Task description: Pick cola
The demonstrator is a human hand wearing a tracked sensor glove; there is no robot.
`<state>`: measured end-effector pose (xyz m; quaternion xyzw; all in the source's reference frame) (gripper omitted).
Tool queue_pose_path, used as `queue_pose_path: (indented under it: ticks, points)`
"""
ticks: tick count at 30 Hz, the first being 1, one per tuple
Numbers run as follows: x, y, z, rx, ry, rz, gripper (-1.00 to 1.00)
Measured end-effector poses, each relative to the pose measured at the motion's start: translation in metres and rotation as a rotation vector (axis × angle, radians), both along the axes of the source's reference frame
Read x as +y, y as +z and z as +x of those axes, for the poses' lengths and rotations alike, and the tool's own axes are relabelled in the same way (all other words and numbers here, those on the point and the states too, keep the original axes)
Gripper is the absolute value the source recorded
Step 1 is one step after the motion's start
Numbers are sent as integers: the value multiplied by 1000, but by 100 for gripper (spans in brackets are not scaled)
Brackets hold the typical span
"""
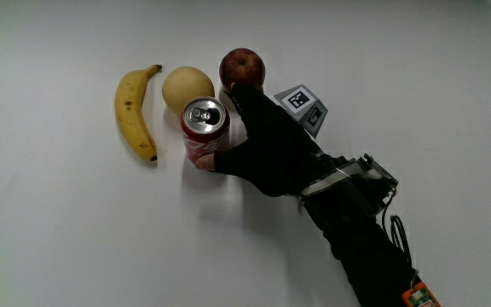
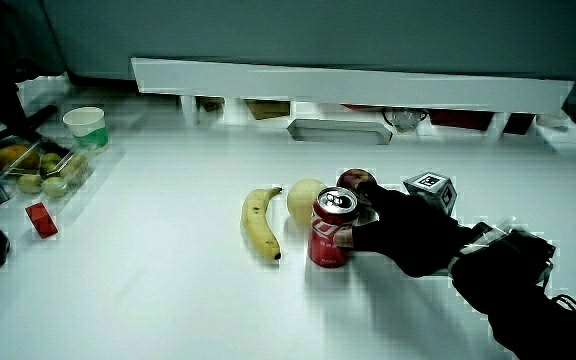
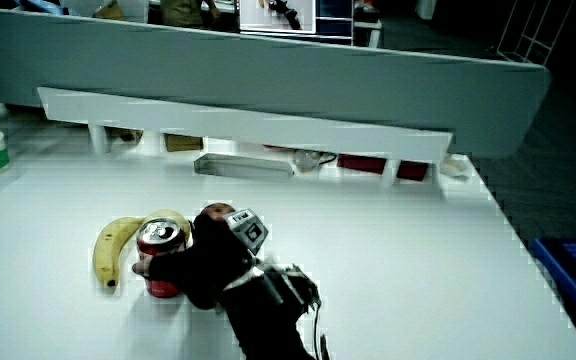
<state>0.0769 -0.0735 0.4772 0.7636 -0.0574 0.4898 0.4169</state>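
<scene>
hand [image 1: 267,149] wrapped round upright cola can [image 1: 205,128], thumb at its base | apple [image 1: 242,66] at fingertips, partly hidden | can's label mostly covered in a side view [image 3: 160,262]

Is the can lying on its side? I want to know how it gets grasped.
No, the can stands upright with its silver top facing up, and the hand wraps around its side.
</scene>
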Motion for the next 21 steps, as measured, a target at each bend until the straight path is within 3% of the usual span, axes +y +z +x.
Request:
queue_pose_path:
  ticks: [3,11,21]
  points:
    - [0,-1,0,-6,15,18,0]
    - [2,-2,4,-39,97,89,38]
    - [4,0,4,-86,163,108,86]
